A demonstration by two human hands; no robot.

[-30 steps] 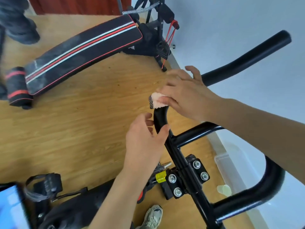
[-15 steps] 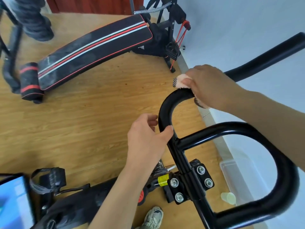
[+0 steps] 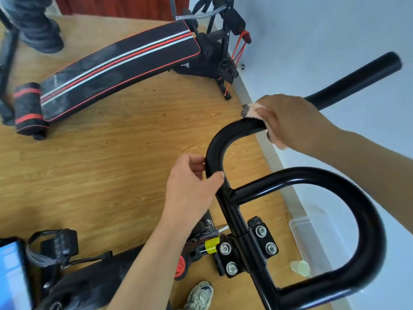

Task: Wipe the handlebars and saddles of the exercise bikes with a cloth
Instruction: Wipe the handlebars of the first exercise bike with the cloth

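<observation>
Lying beyond both hands was a striped sit-up bench [image 3: 118, 70]. The left hand [image 3: 192, 190] gripped the handlebar [image 3: 234, 128] below its bend; the right hand [image 3: 290, 119], farther along, clamped a pink cloth [image 3: 251, 108] around the same bar.

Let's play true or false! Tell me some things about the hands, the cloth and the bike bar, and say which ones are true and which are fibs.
1. The right hand holds a pink cloth against the handlebar. True.
2. The left hand hangs free and touches nothing. False: it grips the handlebar at its bend.
3. The sit-up bench on the floor has red and white stripes. True.
4. The handlebar is shiny silver. False: it is black.
</observation>
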